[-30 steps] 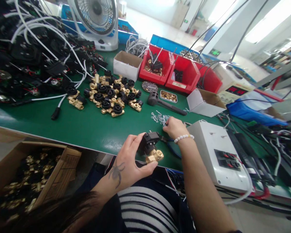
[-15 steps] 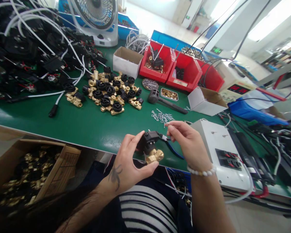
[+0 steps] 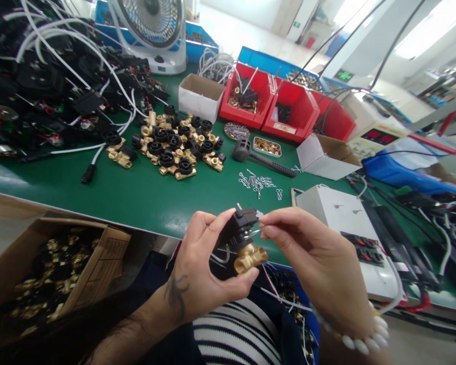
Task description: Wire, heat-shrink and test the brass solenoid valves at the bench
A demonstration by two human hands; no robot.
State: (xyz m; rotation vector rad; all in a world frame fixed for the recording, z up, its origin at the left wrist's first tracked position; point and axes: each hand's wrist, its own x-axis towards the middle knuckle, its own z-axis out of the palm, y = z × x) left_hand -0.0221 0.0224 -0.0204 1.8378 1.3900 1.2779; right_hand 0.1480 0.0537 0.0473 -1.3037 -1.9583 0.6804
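Observation:
My left hand (image 3: 199,268) is closed around a brass valve (image 3: 248,259) with a black housing (image 3: 243,223) on top, thumb under the brass and fingers on the housing. It is held tilted at the table's front edge. My right hand (image 3: 315,248) pinches a small wire cotter clip (image 3: 255,233), whose end reaches the black neck between housing and brass. The fingertips cover part of the clip. Beyond the hands, a loose pile of similar wire clips (image 3: 255,183) lies on the green table (image 3: 144,203).
Brass fittings with black caps (image 3: 175,144) are heaped behind. A black mallet (image 3: 264,158) lies near red bins (image 3: 247,96) and a tin of brass parts (image 3: 266,146). A grey box (image 3: 327,213) stands at right, a carton of fittings (image 3: 110,253) at lower left.
My right hand has come down from beside the clip pile to the valve's neck, bringing the clip. My left hand and the valve have shifted slightly right and down.

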